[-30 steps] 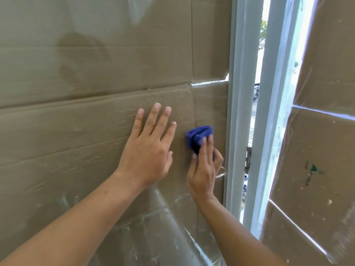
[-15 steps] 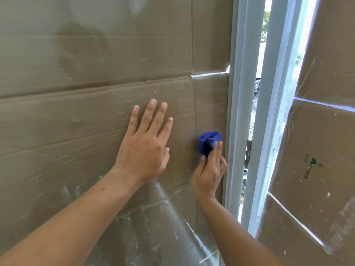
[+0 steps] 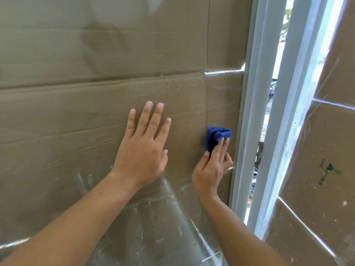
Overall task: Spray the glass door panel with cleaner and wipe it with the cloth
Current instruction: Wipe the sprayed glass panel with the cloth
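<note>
The glass door panel (image 3: pixel 96 93) fills the left and middle of the view, with brown cardboard showing behind it and pale smears and streaks across its lower part. The left hand (image 3: pixel 143 150) lies flat against the glass, fingers straight and slightly spread, holding nothing. Just to its right, apart from it, the right hand (image 3: pixel 211 169) presses a bunched blue cloth (image 3: pixel 217 136) onto the pane, its fingers laid over the lower part of the cloth and the thumb at the cloth's left edge. The cloth sits near the right edge of the panel, close beside the pale blue-grey door frame (image 3: pixel 253 112). Right of the frame is a narrow bright gap, a metal hinge (image 3: pixel 259 155), and a second cardboard-backed panel (image 3: pixel 326 169)
</note>
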Demonstrator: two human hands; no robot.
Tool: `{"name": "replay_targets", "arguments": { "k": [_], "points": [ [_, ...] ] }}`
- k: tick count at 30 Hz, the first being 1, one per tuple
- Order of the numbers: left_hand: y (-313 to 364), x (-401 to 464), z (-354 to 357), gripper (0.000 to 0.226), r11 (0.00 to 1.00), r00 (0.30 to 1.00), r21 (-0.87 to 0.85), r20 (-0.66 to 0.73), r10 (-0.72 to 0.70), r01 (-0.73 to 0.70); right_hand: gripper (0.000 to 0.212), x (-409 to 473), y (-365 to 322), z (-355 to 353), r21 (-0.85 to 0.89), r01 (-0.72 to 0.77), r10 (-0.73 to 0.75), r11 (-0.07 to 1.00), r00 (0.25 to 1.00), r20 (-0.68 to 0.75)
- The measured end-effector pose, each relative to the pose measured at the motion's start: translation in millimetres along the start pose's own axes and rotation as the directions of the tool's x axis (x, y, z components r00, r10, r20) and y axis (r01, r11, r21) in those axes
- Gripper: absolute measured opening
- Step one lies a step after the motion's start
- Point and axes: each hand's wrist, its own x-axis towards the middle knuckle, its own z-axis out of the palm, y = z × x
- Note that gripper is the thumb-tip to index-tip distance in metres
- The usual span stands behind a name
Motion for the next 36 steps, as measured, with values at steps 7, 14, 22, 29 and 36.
{"name": "replay_targets", "arguments": {
  "k": [7, 14, 22, 29, 36],
  "points": [
    [-10.5, -25.3, -4.0, 0.081, 0.999, 0.999, -0.004, 0.0, -0.036, 0.036, 0.057, -9.6, 13.4, -3.3, -0.007, 0.261, -0.259, 0.965, 0.961, 0.095],
    [-38.7, -49.4, -11.5, 0.083, 0.998, 0.998, -0.005, 0.009, -0.066, 0.067, 0.055, -32.0, -32.6, 12.4, 0.051, 0.342, -0.345, 0.938, 0.934, 0.088],
    [-73.7, -84.6, -18.5, 0.083, 0.995, 0.994, 0.004, 0.019, -0.104, 0.104, 0.056, -36.7, -49.3, 20.0, 0.037, -0.068, 0.069, 0.997, 0.998, -0.009],
    [-95.6, -103.6, -23.8, 0.085, 0.991, 0.99, -0.001, 0.027, -0.137, 0.137, 0.053, -76.5, -52.8, 22.0, -0.002, 0.368, -0.364, 0.93, 0.92, 0.145],
    [-121.1, -123.3, -28.5, 0.083, 0.982, 0.982, -0.012, 0.004, -0.188, 0.188, 0.056, -92.5, -78.4, 29.5, 0.004, 0.093, -0.093, 0.996, 0.993, 0.072]
  ]
}}
